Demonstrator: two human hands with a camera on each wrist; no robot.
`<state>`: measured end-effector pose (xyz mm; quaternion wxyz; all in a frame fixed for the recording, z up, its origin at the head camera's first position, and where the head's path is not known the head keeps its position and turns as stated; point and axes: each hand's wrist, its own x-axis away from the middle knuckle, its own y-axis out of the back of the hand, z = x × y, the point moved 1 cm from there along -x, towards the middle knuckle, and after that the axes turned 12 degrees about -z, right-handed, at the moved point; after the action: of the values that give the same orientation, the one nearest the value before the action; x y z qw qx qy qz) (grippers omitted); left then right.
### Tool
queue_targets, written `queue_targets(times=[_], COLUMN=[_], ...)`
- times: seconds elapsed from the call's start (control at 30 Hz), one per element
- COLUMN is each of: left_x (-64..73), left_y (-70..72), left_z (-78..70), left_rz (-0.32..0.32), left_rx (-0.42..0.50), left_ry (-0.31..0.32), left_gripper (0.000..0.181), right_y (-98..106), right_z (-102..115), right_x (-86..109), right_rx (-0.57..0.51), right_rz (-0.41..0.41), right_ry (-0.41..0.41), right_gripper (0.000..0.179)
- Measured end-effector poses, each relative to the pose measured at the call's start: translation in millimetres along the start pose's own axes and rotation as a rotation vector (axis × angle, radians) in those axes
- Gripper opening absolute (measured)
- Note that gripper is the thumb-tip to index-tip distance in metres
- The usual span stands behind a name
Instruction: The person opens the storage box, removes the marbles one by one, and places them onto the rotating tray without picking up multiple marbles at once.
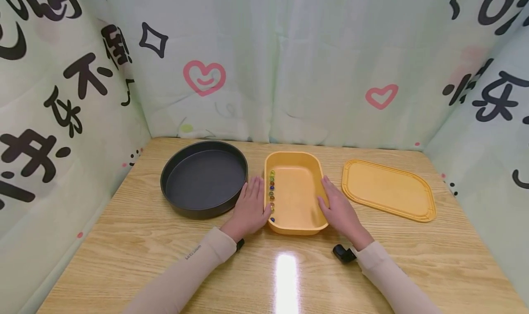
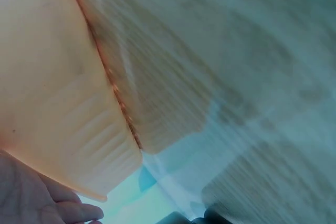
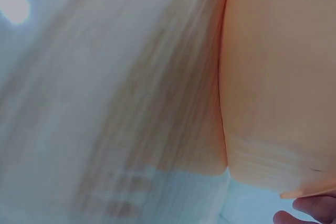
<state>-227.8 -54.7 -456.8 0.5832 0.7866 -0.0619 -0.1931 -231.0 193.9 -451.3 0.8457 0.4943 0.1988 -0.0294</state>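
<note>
A yellow rectangular tub (image 1: 299,190) stands on the table between the two hands. Several coloured glass marbles (image 1: 271,185) lie in a row along its left inner side. My left hand (image 1: 249,208) rests against the tub's left rim, fingers extended forward and thumb by the edge. On the opposite side, my right hand (image 1: 340,208) touches the right rim with straight fingers, its thumb over the edge. Both wrist views show the tub's outer wall (image 2: 58,87) close up, with fingertips (image 3: 315,205) at the rim in the right one.
A round dark pan (image 1: 204,178) sits just left of the tub, close to the left hand. To the right lies a flat yellow lid (image 1: 388,190) on the wooden table (image 1: 231,277). Printed curtains (image 1: 277,66) enclose the table at the back and sides.
</note>
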Motion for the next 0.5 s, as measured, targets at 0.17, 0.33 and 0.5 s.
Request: queue_targets(times=[0.17, 0.33, 0.5], left_x=[0.5, 0.3, 0.7], left_y=[-1.4, -2.9, -1.4], left_z=[-1.5, -0.8, -0.4], left_rz=[-0.011, -0.014, -0.015], left_rx=[-0.013, -0.018, -0.012], left_ry=[0.004, 0.005, 0.002], left_gripper=[0.068, 0.068, 0.068], right_y=[1.4, 1.3, 3.2], right_z=[-1.2, -1.4, -4.4], right_x=[0.6, 0.7, -0.4], right_rx=[-0.001, -0.002, -0.004], right_rz=[-0.003, -0.007, 0.041], right_ry=[0.008, 0.014, 0.029], right_gripper=[0.057, 0.057, 0.061])
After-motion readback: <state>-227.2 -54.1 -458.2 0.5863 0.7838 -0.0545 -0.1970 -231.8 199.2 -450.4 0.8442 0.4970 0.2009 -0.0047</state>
